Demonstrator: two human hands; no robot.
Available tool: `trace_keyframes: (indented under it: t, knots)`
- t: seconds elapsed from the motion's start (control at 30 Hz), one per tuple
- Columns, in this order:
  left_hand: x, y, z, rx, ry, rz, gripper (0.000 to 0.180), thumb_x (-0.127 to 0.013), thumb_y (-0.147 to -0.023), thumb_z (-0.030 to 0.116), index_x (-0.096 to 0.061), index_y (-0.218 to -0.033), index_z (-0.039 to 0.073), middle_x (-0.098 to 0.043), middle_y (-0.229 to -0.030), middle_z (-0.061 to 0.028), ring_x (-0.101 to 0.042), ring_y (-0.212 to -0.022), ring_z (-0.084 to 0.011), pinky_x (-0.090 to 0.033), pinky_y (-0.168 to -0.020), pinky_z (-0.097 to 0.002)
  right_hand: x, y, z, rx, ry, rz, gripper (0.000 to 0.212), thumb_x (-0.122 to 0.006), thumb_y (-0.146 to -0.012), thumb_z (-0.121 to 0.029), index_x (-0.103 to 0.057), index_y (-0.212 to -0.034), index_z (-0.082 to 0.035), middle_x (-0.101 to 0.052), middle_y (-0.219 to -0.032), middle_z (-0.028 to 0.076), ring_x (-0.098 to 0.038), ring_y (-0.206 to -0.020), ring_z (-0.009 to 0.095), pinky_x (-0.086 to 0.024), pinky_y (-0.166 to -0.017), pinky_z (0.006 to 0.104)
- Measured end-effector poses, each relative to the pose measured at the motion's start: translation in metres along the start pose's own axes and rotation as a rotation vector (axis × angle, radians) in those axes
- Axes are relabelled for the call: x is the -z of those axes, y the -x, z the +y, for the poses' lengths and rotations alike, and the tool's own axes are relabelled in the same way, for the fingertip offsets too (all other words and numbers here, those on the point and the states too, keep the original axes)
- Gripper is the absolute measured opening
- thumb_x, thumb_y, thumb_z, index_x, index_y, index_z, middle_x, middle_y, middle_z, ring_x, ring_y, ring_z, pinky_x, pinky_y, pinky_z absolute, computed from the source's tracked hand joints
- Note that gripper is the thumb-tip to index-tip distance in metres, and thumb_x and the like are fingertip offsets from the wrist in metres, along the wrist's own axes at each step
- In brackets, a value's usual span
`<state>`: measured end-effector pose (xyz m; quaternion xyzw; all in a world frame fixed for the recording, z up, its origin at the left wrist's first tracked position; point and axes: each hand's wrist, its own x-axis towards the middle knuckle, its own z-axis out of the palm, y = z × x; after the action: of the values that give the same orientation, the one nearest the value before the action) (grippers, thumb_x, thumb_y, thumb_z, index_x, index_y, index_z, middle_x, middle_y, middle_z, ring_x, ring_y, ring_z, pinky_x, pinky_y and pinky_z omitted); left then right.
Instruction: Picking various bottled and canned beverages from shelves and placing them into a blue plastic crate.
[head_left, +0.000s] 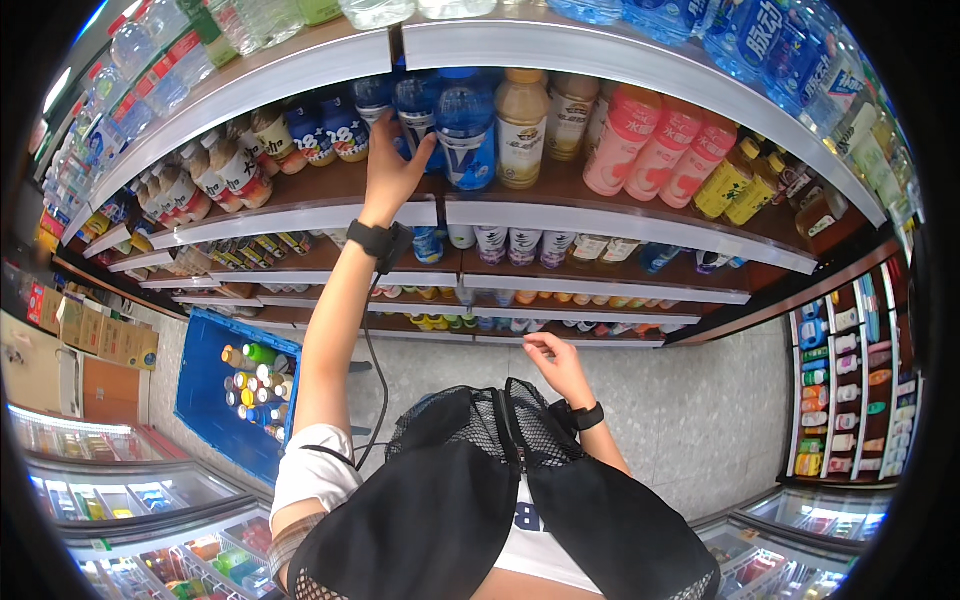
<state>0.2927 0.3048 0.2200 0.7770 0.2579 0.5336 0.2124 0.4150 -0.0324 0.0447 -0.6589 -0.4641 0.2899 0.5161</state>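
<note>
My left hand (394, 170) is raised to the drinks shelf, its thumb and fingers apart in front of two blue-capped bottles. One of these, a blue bottle (415, 100), stands right behind the gap between thumb and fingers; whether the fingertips touch it I cannot tell. Just to the right is a larger blue bottle (466, 135), upright at the shelf front. Beside that stands a pale tan bottle (521, 130). Low in front of my body hangs my right hand (562, 368), fingers loosely bent and apart, with nothing seen in it.
Pink bottles (625, 145) and yellow bottles (727, 180) line the same shelf to the right. White-labelled bottles (236, 170) fill its left. A blue crate (203, 375) with several bottles sits on the floor at left. A black cable (378, 350) runs down from my left wrist.
</note>
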Motion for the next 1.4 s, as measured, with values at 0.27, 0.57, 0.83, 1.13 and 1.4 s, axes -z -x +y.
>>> trace_keyframes:
  t: [0.27,0.57,0.83,1.13,1.4]
  knots:
    - [-0.011,0.008,0.001,-0.010,-0.156,0.159,0.064,-0.070,-0.085,0.015,-0.037,-0.135,-0.006,-0.049,-0.116,-0.0177,-0.055,-0.108,-0.0261,-0.052,-0.085,-0.0336,0.010,-0.003,-0.003,-0.019,0.012,-0.019,0.022,-0.066,-0.087,-0.015,-0.066,-0.105,-0.002,-0.071,-0.091,0.009,-0.067,-0.083,0.015,-0.052,-0.075,0.0285]
    - [0.024,0.033,0.015,0.141,0.270,0.134,0.065,-0.075,-0.081,0.017,-0.042,-0.132,-0.005,-0.048,-0.119,-0.0155,-0.059,-0.104,-0.0223,-0.052,-0.084,-0.0330,-0.002,-0.026,0.002,-0.026,0.032,-0.107,0.024,-0.065,-0.088,-0.016,-0.065,-0.106,0.000,-0.070,-0.090,0.011,-0.067,-0.082,0.017,-0.052,-0.075,0.0299]
    - [0.017,0.009,0.032,0.055,0.268,0.187,0.102,-0.089,-0.065,0.019,-0.023,-0.138,-0.006,-0.044,-0.130,-0.0198,-0.051,-0.115,-0.0259,-0.042,-0.099,-0.0362,-0.024,-0.038,-0.003,-0.008,0.031,-0.296,0.023,-0.064,-0.088,-0.017,-0.065,-0.104,-0.001,-0.070,-0.092,0.011,-0.068,-0.085,0.019,-0.053,-0.075,0.0305]
    - [0.022,0.016,0.035,0.206,0.182,0.154,0.076,-0.087,-0.065,0.022,-0.041,-0.121,-0.003,-0.064,-0.102,-0.0164,-0.064,-0.092,-0.0234,-0.051,-0.083,-0.0339,-0.036,-0.038,-0.021,-0.004,-0.020,-0.202,0.021,-0.064,-0.088,-0.013,-0.066,-0.106,-0.002,-0.070,-0.096,0.009,-0.068,-0.088,0.016,-0.052,-0.076,0.0284]
    - [0.069,0.070,0.071,-0.530,0.103,0.229,0.069,-0.084,-0.056,0.017,-0.054,-0.117,0.007,-0.059,-0.104,-0.0092,-0.056,-0.099,-0.0284,-0.046,-0.087,-0.0384,-0.059,-0.026,-0.107,0.139,-0.248,-0.070,0.035,-0.068,-0.086,-0.011,-0.059,-0.118,-0.001,-0.066,-0.108,0.009,-0.061,-0.100,0.015,-0.048,-0.087,0.0299]
